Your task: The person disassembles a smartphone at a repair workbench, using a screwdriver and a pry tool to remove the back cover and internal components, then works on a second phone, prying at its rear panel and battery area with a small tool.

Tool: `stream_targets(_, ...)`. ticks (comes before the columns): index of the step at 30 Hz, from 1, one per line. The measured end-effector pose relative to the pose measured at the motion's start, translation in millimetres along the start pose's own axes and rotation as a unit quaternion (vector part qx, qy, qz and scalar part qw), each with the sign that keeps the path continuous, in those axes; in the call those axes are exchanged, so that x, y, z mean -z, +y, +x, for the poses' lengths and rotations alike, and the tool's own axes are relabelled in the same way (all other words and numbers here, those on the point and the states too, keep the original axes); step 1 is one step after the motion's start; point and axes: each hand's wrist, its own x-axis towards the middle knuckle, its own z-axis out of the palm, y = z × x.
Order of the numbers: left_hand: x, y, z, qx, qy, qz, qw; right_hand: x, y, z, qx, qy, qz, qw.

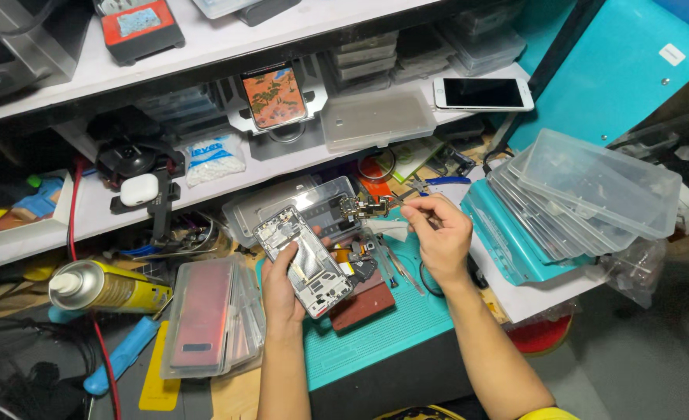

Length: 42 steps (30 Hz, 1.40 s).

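We are gripping the opened phone frame [304,260] in our left hand [278,284] while our right hand [440,233] is pinching tweezers [395,204] holding a small circuit board [360,207]; we are keeping both grips steady and light.

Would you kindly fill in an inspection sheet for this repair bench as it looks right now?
Surface: teal work mat, partly covered with parts and tools.
Job's things: opened phone frame held in left hand; small circuit part held up with tweezers in right hand.
Clutter: stack of clear plastic trays; yellow spray can; red phone back in a clear case.
Hands: both bare, both gripping.
Cables: red cable down the left side.
Surroundings: white shelf; white phone lying on the lower ledge.
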Motion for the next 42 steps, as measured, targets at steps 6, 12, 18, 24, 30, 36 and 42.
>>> stream_targets(6, 13, 19, -4, -0.051, 0.019, -0.006, 0.999, -1, 6, -2, -0.042, -0.032, -0.010, 0.999)
stream_targets(12, 36, 43, -7, -0.101, 0.041, -0.046, 0.993, -14, 31, -8, -0.125, -0.123, -0.039, 0.984)
stream_targets(18, 50, 52, -13, -0.126, 0.062, -0.043, 0.989, -35, 53, -14, -0.183, -0.211, -0.032, 0.960)
stream_targets(24, 47, 54, -15, -0.127, 0.055, -0.035, 0.990, -49, 56, -17, -0.168, -0.262, -0.117, 0.943)
stream_targets(30, 40, 52, -19, -0.040, -0.017, 0.003, 0.999, -38, 46, -14, -0.202, -0.265, -0.069, 0.940)
stream_targets(36, 36, 47, -10, 0.054, -0.101, 0.068, 0.991, -10, 37, 0, -0.235, -0.257, -0.084, 0.934)
stream_targets(42, 37, 47, -10, 0.086, -0.131, 0.084, 0.984, 1, 46, 10, -0.225, -0.220, -0.073, 0.946)
